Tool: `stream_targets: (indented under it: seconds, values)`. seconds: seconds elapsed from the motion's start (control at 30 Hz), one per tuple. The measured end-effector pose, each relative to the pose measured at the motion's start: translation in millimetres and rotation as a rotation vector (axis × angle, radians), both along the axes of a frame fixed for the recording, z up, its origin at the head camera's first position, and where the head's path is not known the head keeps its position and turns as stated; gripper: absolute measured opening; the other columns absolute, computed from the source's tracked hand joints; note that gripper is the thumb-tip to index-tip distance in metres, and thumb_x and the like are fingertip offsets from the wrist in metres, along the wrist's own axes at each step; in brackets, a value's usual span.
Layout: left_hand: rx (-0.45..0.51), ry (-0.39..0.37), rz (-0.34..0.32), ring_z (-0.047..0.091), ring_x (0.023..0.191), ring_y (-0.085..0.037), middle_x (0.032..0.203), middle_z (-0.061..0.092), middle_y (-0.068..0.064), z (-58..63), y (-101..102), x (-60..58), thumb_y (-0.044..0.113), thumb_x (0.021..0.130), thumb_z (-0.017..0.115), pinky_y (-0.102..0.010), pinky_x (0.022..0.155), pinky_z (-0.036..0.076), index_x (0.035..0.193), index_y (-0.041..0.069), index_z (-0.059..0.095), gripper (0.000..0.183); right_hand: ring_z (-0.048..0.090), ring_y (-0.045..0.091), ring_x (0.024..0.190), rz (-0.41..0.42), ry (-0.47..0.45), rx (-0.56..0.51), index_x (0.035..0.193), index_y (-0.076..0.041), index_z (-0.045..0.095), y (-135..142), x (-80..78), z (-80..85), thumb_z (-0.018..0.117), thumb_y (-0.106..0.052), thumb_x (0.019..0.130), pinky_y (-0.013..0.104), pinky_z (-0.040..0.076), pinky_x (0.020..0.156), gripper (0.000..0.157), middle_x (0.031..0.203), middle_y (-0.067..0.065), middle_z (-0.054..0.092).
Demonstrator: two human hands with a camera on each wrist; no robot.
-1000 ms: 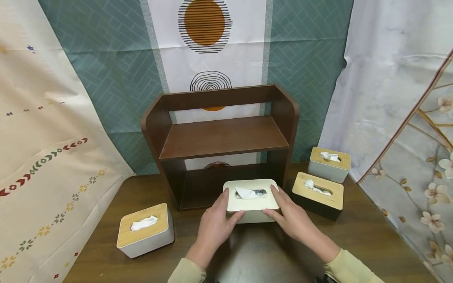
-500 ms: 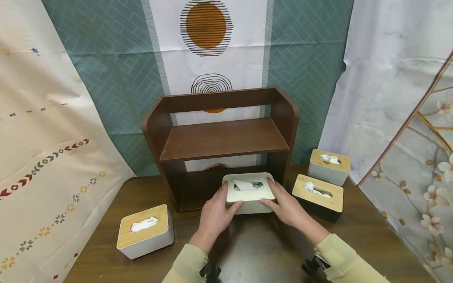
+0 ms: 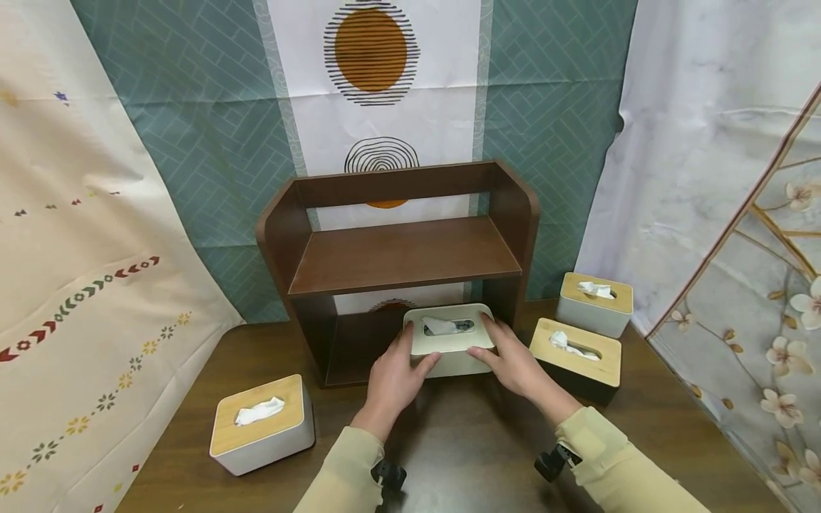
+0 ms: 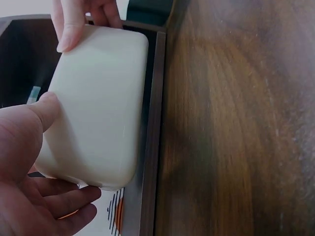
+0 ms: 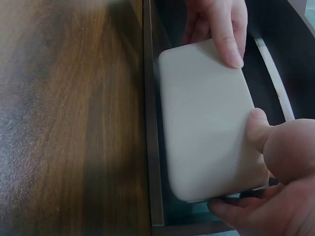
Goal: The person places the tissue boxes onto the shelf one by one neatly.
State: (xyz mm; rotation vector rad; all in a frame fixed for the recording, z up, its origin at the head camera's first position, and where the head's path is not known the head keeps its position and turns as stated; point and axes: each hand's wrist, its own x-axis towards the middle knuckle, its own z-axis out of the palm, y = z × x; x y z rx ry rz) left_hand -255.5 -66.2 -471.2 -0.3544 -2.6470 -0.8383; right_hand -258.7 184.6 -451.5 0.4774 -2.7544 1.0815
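A cream tissue box (image 3: 457,363), a white tissue poking from the oval slot in its lid, is at the lower opening of a dark brown two-tier shelf (image 3: 410,249), toward the right side. My left hand (image 3: 393,381) grips its left end, thumb on the front face. At the other end my right hand (image 3: 513,360) holds it the same way. The left wrist view shows the smooth front face of the cream tissue box (image 4: 98,98) just inside the shelf's edge, with fingers around both ends. Much the same shows in the right wrist view.
Left of the shelf sits a white tissue box with a wooden lid (image 3: 259,427). To the right are a black tissue box with a wooden lid (image 3: 577,356) and, behind it, a grey one (image 3: 595,303). All stand on the brown wooden table (image 3: 474,449). Patterned cloths hang around it.
Both hands have moved forward with the cream tissue box, away from the near side and into the shelf's lower opening. The other tissue boxes have stayed in place.
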Motion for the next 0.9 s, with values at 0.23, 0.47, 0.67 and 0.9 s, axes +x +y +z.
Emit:
stream_targets:
  seconds: [0.23, 0.47, 0.67, 0.9]
  values:
    - [0.021, 0.0, 0.004, 0.069, 0.129, -0.042, 0.154, 0.062, -0.022, 0.0, -1, -8.3, 0.046, 0.103, 0.08, -0.059, 0.1, 0.058, 0.165, 0.002, 0.048, 0.082, 0.044, 0.054, 0.151, -0.031, 0.014, -0.035, 0.169, 0.003, 0.036, -7, -4.1, -0.2, 0.07, -0.029, 0.111, 0.069, 0.041, 0.117, 0.075, 0.167, 0.038, 0.036]
    - [0.046, -0.016, -0.01, 0.067, 0.131, -0.045, 0.158, 0.058, -0.023, 0.6, -1, -15.3, 0.045, 0.103, 0.08, -0.061, 0.102, 0.057, 0.166, 0.003, 0.046, 0.082, 0.045, 0.054, 0.149, -0.051, 0.108, -0.119, 0.17, -0.005, 0.04, 0, -34.7, -43.8, 0.072, -0.043, 0.108, 0.068, 0.043, 0.115, 0.08, 0.166, 0.038, 0.038]
    - [0.035, -0.04, 0.005, 0.067, 0.131, -0.047, 0.159, 0.056, -0.026, -4.2, 0, -17.2, 0.045, 0.104, 0.079, -0.061, 0.103, 0.057, 0.167, 0.003, 0.046, 0.083, 0.044, 0.052, 0.149, -0.051, 0.13, -0.162, 0.171, -0.009, 0.04, 4, -59.2, -77.1, 0.075, -0.043, 0.107, 0.067, 0.043, 0.115, 0.081, 0.168, 0.034, 0.038]
    - [0.02, 0.011, 0.019, 0.072, 0.116, -0.05, 0.151, 0.062, -0.029, -4.2, 4, -15.1, 0.042, 0.103, 0.081, -0.062, 0.094, 0.06, 0.16, 0.0, 0.052, 0.077, 0.04, 0.058, 0.151, -0.056, 0.078, -0.128, 0.171, -0.005, 0.039, -2, -37.4, -49.2, 0.067, -0.044, 0.112, 0.065, 0.041, 0.118, 0.076, 0.166, 0.042, 0.033]
